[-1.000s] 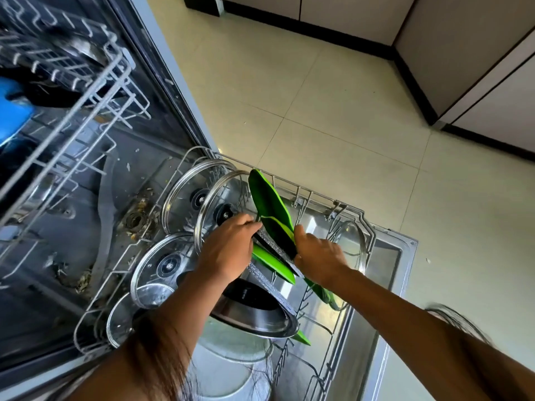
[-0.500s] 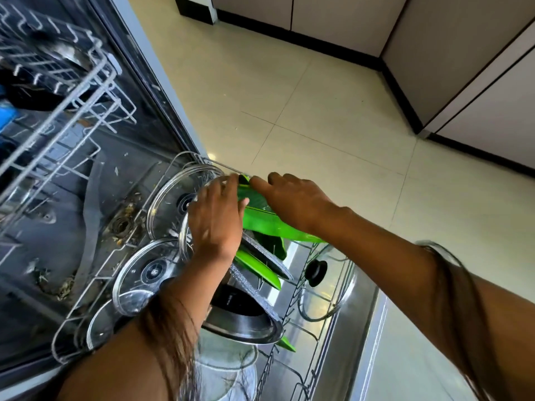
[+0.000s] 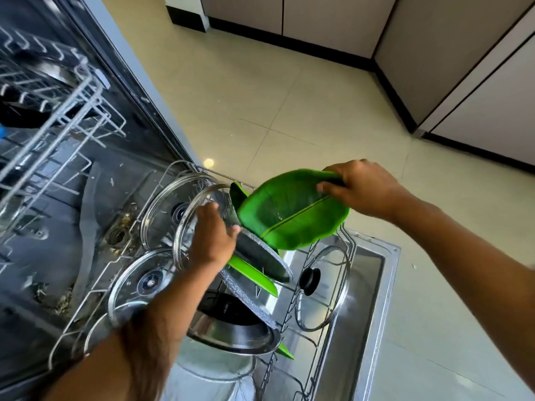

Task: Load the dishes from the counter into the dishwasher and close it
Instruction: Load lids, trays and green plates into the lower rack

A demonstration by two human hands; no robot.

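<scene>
My right hand [image 3: 363, 190] grips the far edge of a green leaf-shaped plate [image 3: 289, 214] and holds it tilted above the pulled-out lower rack [image 3: 346, 241] of the open dishwasher. My left hand [image 3: 212, 238] rests with relaxed fingers against the rim of an upright glass lid [image 3: 188, 227], its fingertips beside a dark speckled plate [image 3: 260, 259]. More green plates [image 3: 254, 274] stand between the speckled ones. A steel pot [image 3: 234, 334] lies on its side lower in the rack.
Several glass lids [image 3: 144, 282] stand along the rack's left side and one lid with a black knob [image 3: 321, 287] at its right. The upper rack [image 3: 49, 91] sticks out at top left. The open dishwasher door [image 3: 373, 285] lies under the rack. Cabinets [image 3: 333, 21] line the tiled floor.
My right hand has lifted the green leaf plate up out of the rack and swung it to the right. My left hand stayed at the glass lid.
</scene>
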